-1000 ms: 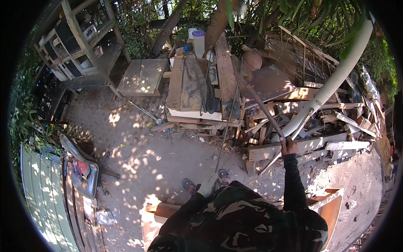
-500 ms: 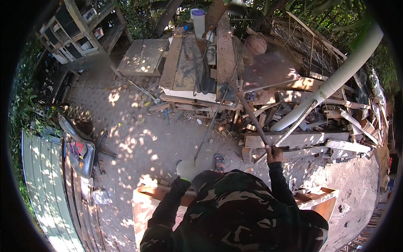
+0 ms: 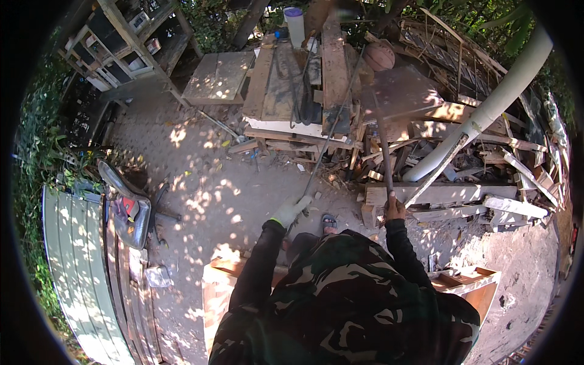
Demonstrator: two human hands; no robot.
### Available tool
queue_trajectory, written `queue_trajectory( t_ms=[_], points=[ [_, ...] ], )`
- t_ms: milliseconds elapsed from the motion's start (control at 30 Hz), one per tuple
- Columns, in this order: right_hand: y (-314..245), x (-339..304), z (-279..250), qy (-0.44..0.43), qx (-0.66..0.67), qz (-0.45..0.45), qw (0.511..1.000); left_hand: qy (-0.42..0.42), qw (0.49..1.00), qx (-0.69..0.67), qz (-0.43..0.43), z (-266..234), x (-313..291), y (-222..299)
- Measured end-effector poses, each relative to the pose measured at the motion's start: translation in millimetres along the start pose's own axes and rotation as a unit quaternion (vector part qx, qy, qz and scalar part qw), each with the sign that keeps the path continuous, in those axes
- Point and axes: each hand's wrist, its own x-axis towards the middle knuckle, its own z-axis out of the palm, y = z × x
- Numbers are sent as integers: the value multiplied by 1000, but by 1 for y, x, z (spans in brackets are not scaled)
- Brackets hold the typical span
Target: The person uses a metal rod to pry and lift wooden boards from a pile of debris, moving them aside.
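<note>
My left hand (image 3: 291, 211), in a pale glove, is closed round a long thin metal rod (image 3: 323, 152). The rod slants up and away over the front of a low wooden workbench (image 3: 258, 91), and its near end shows just below the glove. My right hand (image 3: 394, 208), bare, grips the lower part of a brown pole (image 3: 384, 152). This pole points away toward the bench's right side; its far end is blurred, so I cannot make out what is on it.
Scrap wood (image 3: 456, 191) lies heaped at the right, crossed by a thick pale pipe (image 3: 480, 121). An office chair (image 3: 131, 210) stands at the left beside a green corrugated sheet (image 3: 73, 255). A wooden drawer-like box (image 3: 477, 280) is behind me. A lidded container (image 3: 295, 29) tops the bench.
My left hand has moved forward and right along with the rod. The brown pole has swung from leaning left to nearly straight ahead. The view has shifted slightly.
</note>
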Motion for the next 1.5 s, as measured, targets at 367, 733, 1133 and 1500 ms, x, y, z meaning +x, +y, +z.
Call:
queue_trajectory(
  t_ms=[367, 733, 1133, 1500],
  points=[
    [7, -34, -18, 46, -76, -1, 996, 211, 939, 219, 163, 14, -90, -93],
    [11, -19, -32, 14, -143, -33, 989, 78, 864, -486, 107, 47, -130, -109],
    [27, 26, -60, -64, -179, -33, 981, 130, 802, -559, 164, 68, -129, -131],
    [20, 37, -62, -102, -111, 3, 989, 115, 764, -617, 150, 69, -133, -130]
  ],
)
